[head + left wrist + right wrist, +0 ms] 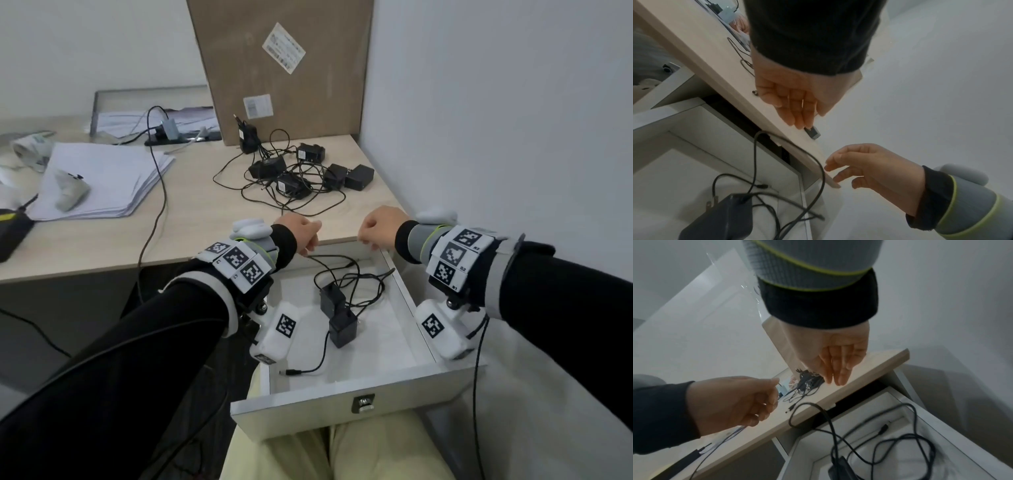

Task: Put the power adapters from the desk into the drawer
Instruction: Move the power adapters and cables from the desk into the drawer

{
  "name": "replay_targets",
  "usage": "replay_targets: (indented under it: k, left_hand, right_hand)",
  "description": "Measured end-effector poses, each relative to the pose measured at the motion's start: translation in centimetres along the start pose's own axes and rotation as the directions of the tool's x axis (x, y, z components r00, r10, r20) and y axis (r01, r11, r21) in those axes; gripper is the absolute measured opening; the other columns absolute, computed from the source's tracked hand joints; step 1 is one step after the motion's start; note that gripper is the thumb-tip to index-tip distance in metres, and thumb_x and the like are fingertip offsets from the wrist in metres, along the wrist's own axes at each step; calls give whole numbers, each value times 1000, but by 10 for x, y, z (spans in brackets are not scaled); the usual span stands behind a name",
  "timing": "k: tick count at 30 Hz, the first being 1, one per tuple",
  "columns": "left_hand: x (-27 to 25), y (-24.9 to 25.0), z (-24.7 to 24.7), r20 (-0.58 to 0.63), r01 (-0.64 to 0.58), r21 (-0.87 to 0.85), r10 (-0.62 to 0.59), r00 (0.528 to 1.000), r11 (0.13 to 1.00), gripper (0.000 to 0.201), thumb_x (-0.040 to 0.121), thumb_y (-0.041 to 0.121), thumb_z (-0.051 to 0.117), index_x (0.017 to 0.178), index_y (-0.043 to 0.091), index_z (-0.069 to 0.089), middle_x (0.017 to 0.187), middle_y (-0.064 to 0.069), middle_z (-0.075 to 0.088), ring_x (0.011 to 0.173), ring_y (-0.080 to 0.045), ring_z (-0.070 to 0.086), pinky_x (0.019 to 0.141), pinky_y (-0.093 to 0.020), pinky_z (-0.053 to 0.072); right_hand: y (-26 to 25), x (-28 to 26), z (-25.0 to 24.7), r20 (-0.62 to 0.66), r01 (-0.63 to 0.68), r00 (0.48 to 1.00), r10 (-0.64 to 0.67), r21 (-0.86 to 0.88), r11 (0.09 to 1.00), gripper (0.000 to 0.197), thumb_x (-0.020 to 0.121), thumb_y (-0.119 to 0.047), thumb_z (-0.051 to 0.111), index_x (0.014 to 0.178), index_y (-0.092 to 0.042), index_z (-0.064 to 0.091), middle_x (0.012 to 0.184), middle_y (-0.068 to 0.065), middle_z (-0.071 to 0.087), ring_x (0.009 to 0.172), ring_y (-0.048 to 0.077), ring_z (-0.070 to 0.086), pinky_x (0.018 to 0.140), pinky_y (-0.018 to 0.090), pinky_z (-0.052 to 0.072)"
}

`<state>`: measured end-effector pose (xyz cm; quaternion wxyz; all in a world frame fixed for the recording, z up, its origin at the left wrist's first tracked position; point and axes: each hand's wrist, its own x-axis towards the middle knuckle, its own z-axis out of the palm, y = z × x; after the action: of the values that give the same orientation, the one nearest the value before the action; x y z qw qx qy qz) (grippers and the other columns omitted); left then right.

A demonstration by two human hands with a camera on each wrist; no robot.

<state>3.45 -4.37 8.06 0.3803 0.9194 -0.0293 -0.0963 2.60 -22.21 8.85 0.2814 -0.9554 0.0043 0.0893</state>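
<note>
Several black power adapters lie in a tangle of cables at the back right of the desk. Below the desk edge the white drawer stands pulled out, and two black adapters rest in it with their cables; one cable loops up against the desk edge. My left hand and right hand hover side by side over the back of the drawer, level with the desk edge. In the left wrist view the left hand hangs empty with relaxed fingers. The right hand is empty too.
A tall cardboard box leans on the wall behind the adapter pile. A stack of papers and a power strip sit to the left, and a black device is at the far left. A wall closes the right side.
</note>
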Motion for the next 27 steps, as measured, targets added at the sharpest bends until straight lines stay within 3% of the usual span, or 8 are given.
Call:
replay_targets:
  k: [4, 10, 13, 15, 17, 19, 22, 27]
  left_hand:
    - [11, 10, -29, -101, -31, -52, 26, 995, 998, 46, 97, 30, 40, 56, 14, 54, 59, 3, 56, 50, -11, 51, 44, -18, 38]
    - [54, 17, -63, -167, -17, 13, 19, 986, 1000, 32, 96, 31, 45, 78, 11, 62, 78, -4, 63, 76, -22, 59, 80, -33, 50]
    - [89, 18, -79, -192, 23, 158, 8, 981, 987, 19, 94, 26, 47, 89, 13, 61, 86, -5, 60, 83, -23, 55, 75, -29, 43]
    - [105, 15, -86, -207, 46, 229, 2, 978, 972, 15, 91, 22, 50, 96, 14, 61, 94, -5, 61, 84, -21, 51, 72, -27, 37]
    - [132, 10, -94, -218, 103, 254, -47, 975, 962, 23, 88, 20, 53, 109, 13, 60, 111, -9, 61, 91, -24, 54, 75, -28, 41]
    - [159, 5, -102, -231, 183, 304, -114, 966, 935, 41, 86, 24, 57, 125, 14, 52, 128, -13, 50, 108, -31, 54, 90, -34, 47]
    - [194, -4, -112, -195, 263, 421, -196, 961, 868, 61, 86, 27, 58, 142, 18, 36, 145, -16, 31, 130, -36, 39, 109, -43, 36]
    - [240, -14, -113, -48, 160, 617, -166, 985, 771, 66, 87, 20, 59, 146, 18, 30, 149, -15, 33, 135, -33, 36, 111, -39, 33]
  right_hand:
    - [-25, 19, -26, -69, 53, 996, -49, 70, 996, 20, 89, -14, 56, 93, -1, 72, 95, 11, 72, 77, 22, 67, 56, 19, 45]
    - [-47, 72, -61, -36, 34, 999, -33, 41, 999, 15, 86, -15, 56, 75, -12, 67, 90, 11, 71, 76, 20, 65, 57, 22, 46]
    - [-56, 108, -68, -33, 25, 999, -25, -7, 1000, 13, 85, -15, 60, 76, -10, 67, 86, 13, 68, 74, 23, 62, 56, 24, 49]
    - [-60, 121, -69, -12, 35, 999, -36, -68, 997, 17, 85, -16, 59, 88, -4, 71, 87, 14, 70, 76, 23, 63, 67, 32, 56]
    - [-66, 145, -70, 17, 33, 999, -31, -120, 992, 22, 87, -18, 58, 96, -4, 73, 86, 12, 70, 79, 23, 65, 74, 33, 56]
    - [-73, 168, -69, 61, 55, 997, -46, -158, 986, 24, 87, -20, 57, 99, -5, 73, 86, 11, 71, 82, 25, 67, 75, 32, 55]
    - [-79, 197, -65, 85, 74, 995, -57, -211, 975, 27, 88, -22, 57, 102, -5, 72, 84, 8, 65, 80, 23, 61, 74, 30, 51]
    - [-69, 233, -60, 127, 57, 992, -18, -313, 948, 29, 90, -21, 56, 112, -6, 68, 114, 11, 68, 106, 28, 63, 92, 33, 51]
